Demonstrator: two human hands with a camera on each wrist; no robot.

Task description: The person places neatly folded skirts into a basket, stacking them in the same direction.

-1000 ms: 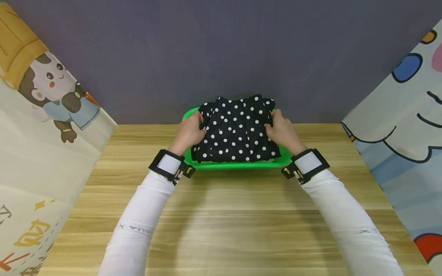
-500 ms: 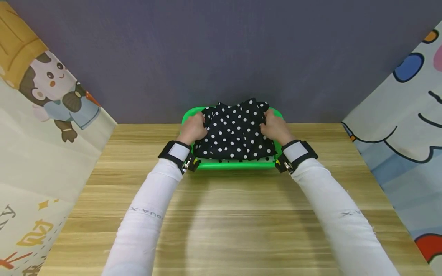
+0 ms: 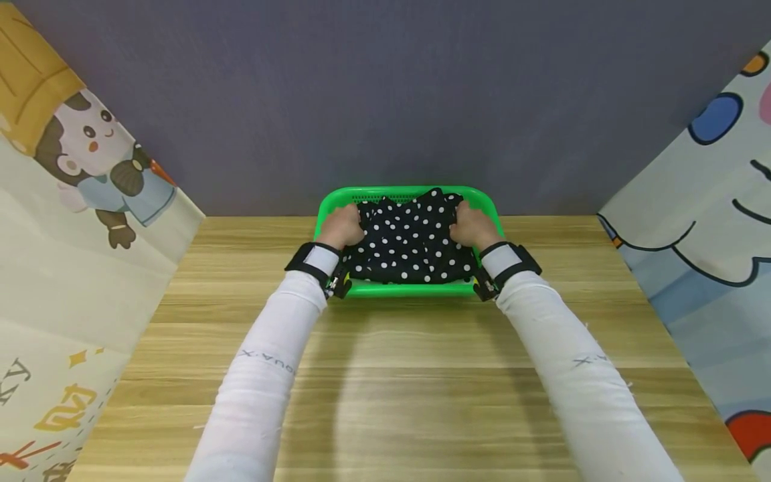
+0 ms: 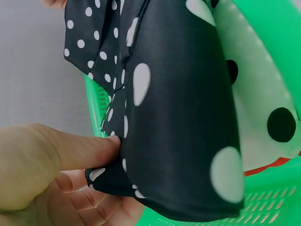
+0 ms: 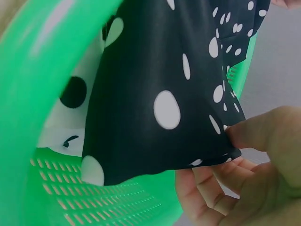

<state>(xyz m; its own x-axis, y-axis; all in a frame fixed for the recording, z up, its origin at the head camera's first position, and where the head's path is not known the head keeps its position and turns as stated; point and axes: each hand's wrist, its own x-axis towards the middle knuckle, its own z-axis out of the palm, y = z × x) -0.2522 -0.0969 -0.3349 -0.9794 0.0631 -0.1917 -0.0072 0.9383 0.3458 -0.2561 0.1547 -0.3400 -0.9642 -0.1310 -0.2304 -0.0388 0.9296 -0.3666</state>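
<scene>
A folded black cloth with white polka dots (image 3: 409,241) is held between both hands, inside the rim of a green plastic basket (image 3: 415,290). My left hand (image 3: 341,226) pinches the cloth's left edge, thumb on top and fingers beneath in the left wrist view. At the opposite edge my right hand (image 3: 474,225) pinches the cloth the same way. Under it, in the left wrist view, lies a white cloth with black dots (image 4: 263,117) and a bit of red edging. The right wrist view shows this white cloth (image 5: 70,113) too, mostly covered by the black one.
The basket stands on a wood-grain table (image 3: 409,375) against a dark grey back panel (image 3: 397,94). Cartoon-printed panels flank the table, one on the left (image 3: 72,281) and one on the right (image 3: 711,254).
Both hands have lowered the black polka-dot cloth toward the basket and drawn slightly closer together. More of the basket's back rim and perforated wall now shows.
</scene>
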